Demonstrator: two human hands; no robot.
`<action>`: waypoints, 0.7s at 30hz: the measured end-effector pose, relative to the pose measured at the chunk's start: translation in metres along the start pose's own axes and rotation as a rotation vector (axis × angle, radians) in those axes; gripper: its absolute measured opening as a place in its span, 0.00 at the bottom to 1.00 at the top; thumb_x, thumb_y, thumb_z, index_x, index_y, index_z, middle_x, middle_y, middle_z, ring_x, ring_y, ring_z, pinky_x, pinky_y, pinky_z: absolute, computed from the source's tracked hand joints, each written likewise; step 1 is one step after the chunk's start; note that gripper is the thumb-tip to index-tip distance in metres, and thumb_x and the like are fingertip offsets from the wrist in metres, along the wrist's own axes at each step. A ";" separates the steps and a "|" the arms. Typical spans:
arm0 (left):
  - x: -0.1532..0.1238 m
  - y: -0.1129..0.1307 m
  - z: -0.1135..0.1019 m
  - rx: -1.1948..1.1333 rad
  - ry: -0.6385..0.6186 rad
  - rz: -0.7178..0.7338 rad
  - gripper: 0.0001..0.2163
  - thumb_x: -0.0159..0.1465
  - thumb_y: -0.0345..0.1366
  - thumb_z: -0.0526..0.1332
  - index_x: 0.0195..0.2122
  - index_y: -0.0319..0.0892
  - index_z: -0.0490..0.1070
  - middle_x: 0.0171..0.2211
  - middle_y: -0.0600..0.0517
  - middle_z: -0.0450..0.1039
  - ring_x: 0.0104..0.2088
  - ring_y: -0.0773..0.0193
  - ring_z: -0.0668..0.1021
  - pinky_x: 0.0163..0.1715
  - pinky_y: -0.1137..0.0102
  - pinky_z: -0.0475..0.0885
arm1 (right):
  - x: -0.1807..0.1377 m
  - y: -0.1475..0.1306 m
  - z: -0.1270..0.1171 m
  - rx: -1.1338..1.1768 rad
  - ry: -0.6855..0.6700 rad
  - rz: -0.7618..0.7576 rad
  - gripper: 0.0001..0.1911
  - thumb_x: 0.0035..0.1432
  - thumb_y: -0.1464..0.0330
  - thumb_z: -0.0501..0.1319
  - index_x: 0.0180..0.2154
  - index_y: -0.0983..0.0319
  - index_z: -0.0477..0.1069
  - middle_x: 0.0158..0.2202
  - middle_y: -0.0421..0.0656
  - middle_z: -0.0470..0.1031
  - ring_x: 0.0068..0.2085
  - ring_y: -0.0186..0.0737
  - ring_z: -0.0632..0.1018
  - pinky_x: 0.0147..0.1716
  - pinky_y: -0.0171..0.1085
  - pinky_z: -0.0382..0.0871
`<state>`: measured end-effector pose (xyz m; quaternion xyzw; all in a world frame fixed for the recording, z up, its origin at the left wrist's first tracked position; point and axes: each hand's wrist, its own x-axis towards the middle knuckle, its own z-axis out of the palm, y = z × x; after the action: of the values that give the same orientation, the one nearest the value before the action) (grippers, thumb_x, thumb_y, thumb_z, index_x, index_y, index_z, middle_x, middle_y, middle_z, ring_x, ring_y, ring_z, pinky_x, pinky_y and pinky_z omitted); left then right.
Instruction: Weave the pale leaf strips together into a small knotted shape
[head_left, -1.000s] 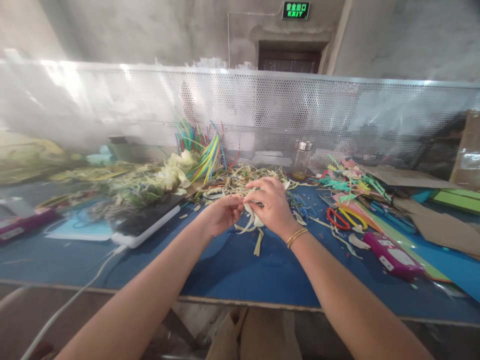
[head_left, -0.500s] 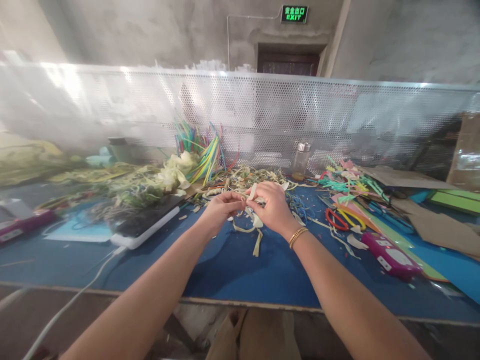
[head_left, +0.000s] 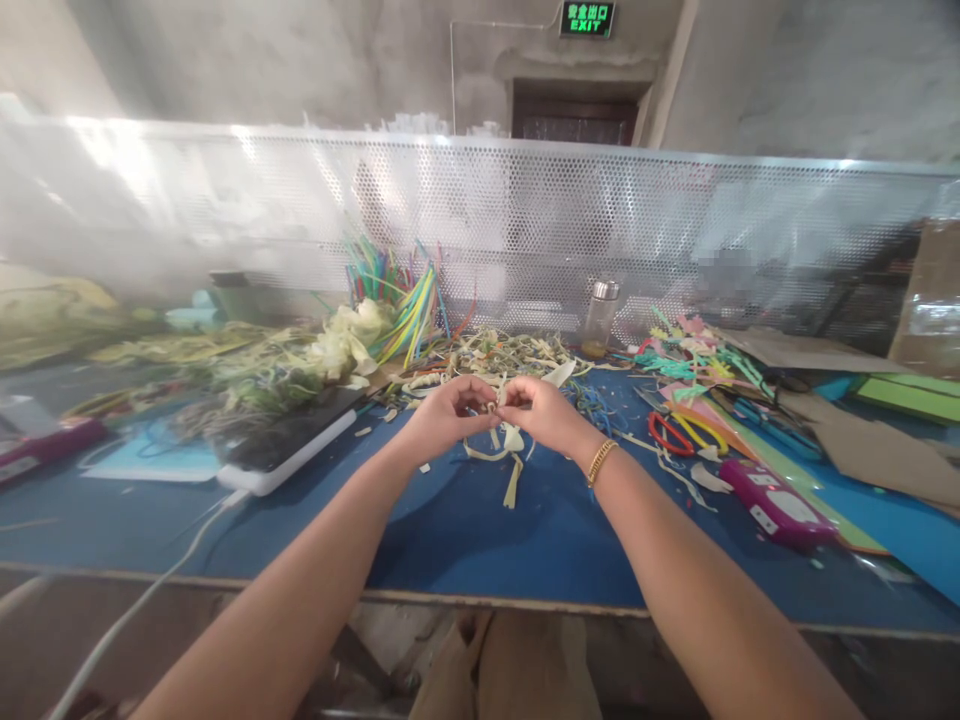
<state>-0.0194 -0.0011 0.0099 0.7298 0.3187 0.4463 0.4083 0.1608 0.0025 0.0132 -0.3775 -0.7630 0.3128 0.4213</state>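
Note:
Both hands meet over the middle of the blue table [head_left: 480, 540]. My left hand [head_left: 442, 412] and my right hand [head_left: 541, 410] are closed in pinches on a small pale cream paper strip piece [head_left: 496, 410] held between their fingertips. More cream strips [head_left: 504, 452] lie curled on the table just below the hands. A gold bracelet [head_left: 601, 461] circles my right wrist.
A heap of paper scraps [head_left: 495, 352] lies behind the hands, with coloured strips [head_left: 405, 300] and a glass bottle [head_left: 600, 318] by the perforated metal screen [head_left: 675, 230]. Scissors [head_left: 679, 432] and a pink box [head_left: 780, 502] sit right; a white device [head_left: 289, 440] with cable left.
My right hand turned and drew back from covering the strips, so both hands now pinch the piece fingertip to fingertip. The view shifted slightly.

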 end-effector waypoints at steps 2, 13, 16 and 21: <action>0.001 0.000 0.001 -0.038 0.039 -0.001 0.13 0.51 0.36 0.67 0.36 0.40 0.68 0.31 0.52 0.72 0.30 0.68 0.74 0.31 0.72 0.68 | 0.002 0.003 0.004 0.151 0.044 0.069 0.08 0.47 0.67 0.64 0.26 0.62 0.66 0.24 0.37 0.68 0.27 0.31 0.69 0.30 0.34 0.63; 0.006 -0.005 -0.002 -0.345 0.201 -0.210 0.16 0.46 0.33 0.69 0.36 0.39 0.69 0.23 0.56 0.68 0.22 0.73 0.69 0.22 0.75 0.61 | -0.001 -0.010 -0.011 0.251 0.151 0.114 0.09 0.46 0.64 0.66 0.31 0.62 0.71 0.29 0.40 0.73 0.31 0.33 0.73 0.36 0.37 0.67; 0.008 -0.008 -0.003 -0.341 0.223 -0.248 0.17 0.44 0.32 0.70 0.35 0.39 0.69 0.24 0.56 0.69 0.22 0.73 0.70 0.21 0.76 0.60 | -0.001 -0.011 -0.016 0.204 0.212 0.078 0.10 0.46 0.63 0.66 0.30 0.61 0.72 0.28 0.40 0.73 0.31 0.34 0.72 0.35 0.37 0.66; 0.008 -0.011 -0.003 -0.306 0.232 -0.269 0.18 0.42 0.32 0.71 0.34 0.40 0.69 0.25 0.57 0.69 0.22 0.74 0.69 0.20 0.76 0.59 | -0.001 -0.015 -0.012 0.273 0.159 0.069 0.11 0.47 0.61 0.66 0.31 0.60 0.73 0.27 0.38 0.72 0.29 0.32 0.70 0.33 0.36 0.65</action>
<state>-0.0204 0.0118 0.0039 0.5540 0.3865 0.5120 0.5306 0.1671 -0.0043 0.0299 -0.3661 -0.6642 0.3970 0.5169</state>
